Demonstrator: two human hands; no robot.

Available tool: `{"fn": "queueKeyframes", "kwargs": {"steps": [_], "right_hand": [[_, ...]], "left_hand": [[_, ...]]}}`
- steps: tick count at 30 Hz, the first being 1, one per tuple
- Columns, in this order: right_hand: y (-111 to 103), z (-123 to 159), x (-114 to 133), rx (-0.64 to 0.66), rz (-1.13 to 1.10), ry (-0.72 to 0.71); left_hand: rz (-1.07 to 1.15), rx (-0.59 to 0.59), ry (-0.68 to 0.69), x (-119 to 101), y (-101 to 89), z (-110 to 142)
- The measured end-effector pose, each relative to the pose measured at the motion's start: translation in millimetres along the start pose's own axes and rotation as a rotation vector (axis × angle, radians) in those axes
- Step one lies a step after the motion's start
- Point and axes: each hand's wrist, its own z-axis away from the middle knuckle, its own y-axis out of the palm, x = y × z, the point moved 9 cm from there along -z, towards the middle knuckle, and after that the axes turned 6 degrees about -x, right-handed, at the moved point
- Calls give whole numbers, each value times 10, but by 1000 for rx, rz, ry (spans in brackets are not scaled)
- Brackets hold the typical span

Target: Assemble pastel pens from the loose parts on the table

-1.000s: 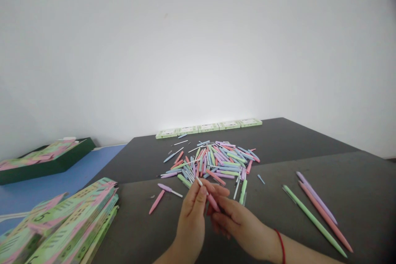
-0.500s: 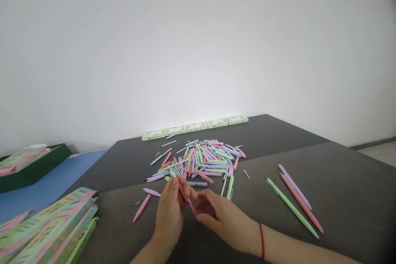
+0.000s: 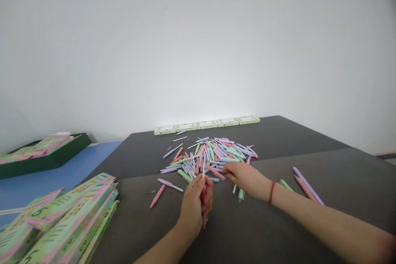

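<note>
My left hand [image 3: 196,202] is closed around a pink pen barrel [image 3: 204,220], whose lower end sticks out below the fingers. A thin white piece, like a refill [image 3: 203,172], rises above the thumb. My right hand [image 3: 247,179], with a red cord at the wrist, is at the near right edge of a pile of pen parts [image 3: 213,152]. Its fingers point down at the pile and are mostly hidden. Left of my left hand lie a purple pen part with a white refill [image 3: 168,183] and a pink barrel [image 3: 157,196].
Purple [image 3: 307,185], pink [image 3: 305,188] and green [image 3: 286,185] pens lie at the right, partly behind my forearm. Several flat boxes [image 3: 207,124] line the back edge. Printed cartons [image 3: 74,218] are stacked at front left; beyond them stands a dark green tray [image 3: 62,156].
My right hand has left the pink barrel and moved up and right to the pile. The left hand keeps the barrel, now more upright. The whole view has shifted slightly.
</note>
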Motion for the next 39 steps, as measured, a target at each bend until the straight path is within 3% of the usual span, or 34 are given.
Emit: {"fn": "queueKeyframes", "kwargs": {"steps": [7, 12, 14, 20, 28, 39], "right_hand": [[178, -380, 272, 88, 61, -124], [409, -641, 575, 130, 78, -226], [477, -727, 676, 140, 96, -246], [647, -877, 879, 178, 158, -285], [677, -896, 783, 209, 246, -224], [734, -917, 838, 248, 332, -86]], "left_hand": [[-261, 23, 95, 22, -46, 30], [-606, 366, 189, 68, 292, 294], [-651, 423, 220, 58, 355, 360], [-601, 363, 268, -10, 273, 294], [-592, 363, 267, 7, 280, 294], [-493, 312, 288, -43, 236, 267]]}}
